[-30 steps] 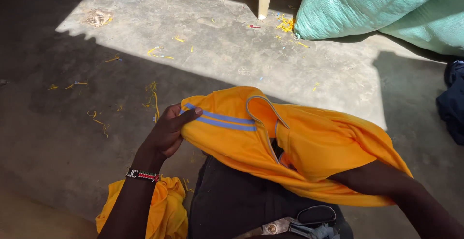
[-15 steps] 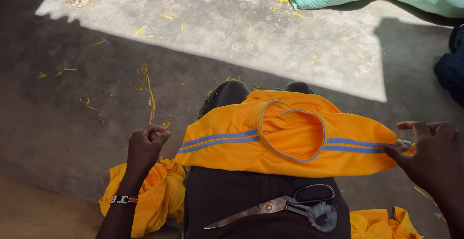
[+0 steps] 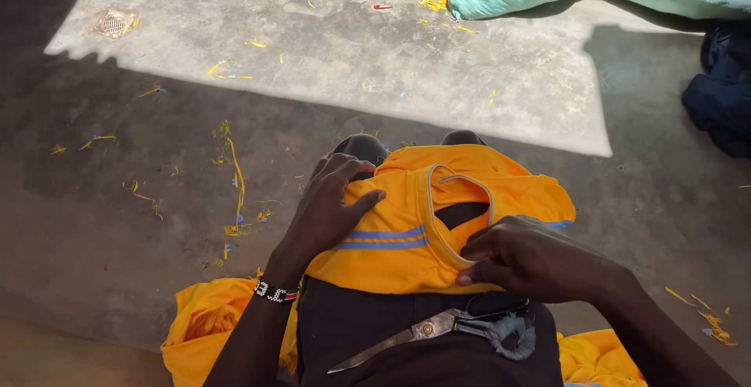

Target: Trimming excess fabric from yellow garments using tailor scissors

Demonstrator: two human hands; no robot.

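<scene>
Both hands (image 3: 332,211) press the orange shirt (image 3: 407,258) flat.

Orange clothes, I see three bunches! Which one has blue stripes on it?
The orange shirt on the lap, under both hands. The orange heaps on the floor at the left and right show no stripes.

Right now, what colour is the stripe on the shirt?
Blue, on the orange shirt, beside the left hand; head view.
</scene>
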